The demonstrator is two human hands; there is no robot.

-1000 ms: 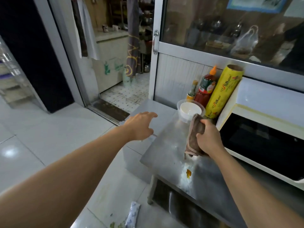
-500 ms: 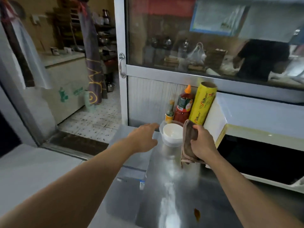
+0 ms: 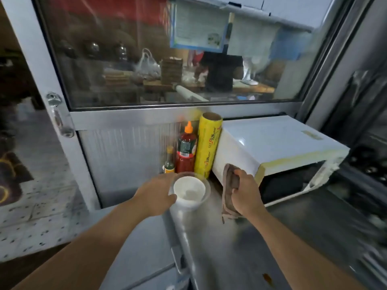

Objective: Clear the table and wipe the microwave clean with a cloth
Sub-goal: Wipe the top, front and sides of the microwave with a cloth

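Observation:
A white microwave [image 3: 272, 143] stands at the back right of the steel table [image 3: 240, 248]. My right hand [image 3: 244, 191] grips a brown cloth [image 3: 227, 197] that hangs beside the microwave's left side. A clear plastic container with white contents [image 3: 190, 192] sits on the table's far left corner. My left hand [image 3: 156, 195] is at its left rim, thumb on the near edge and fingers curving behind it. Behind the container stand a small bottle [image 3: 169, 162], a red sauce bottle [image 3: 186, 151] and a yellow roll of wrap [image 3: 208, 145].
A glass partition with a metal frame [image 3: 167, 110] rises right behind the table. An orange-brown stain [image 3: 267, 277] marks the table's near part. A lower grey surface [image 3: 134, 243] adjoins the table on the left. Tiled floor lies farther left.
The view has swung right and closer to the table. My left hand has reached the container's rim. My right hand has carried the cloth up beside the microwave.

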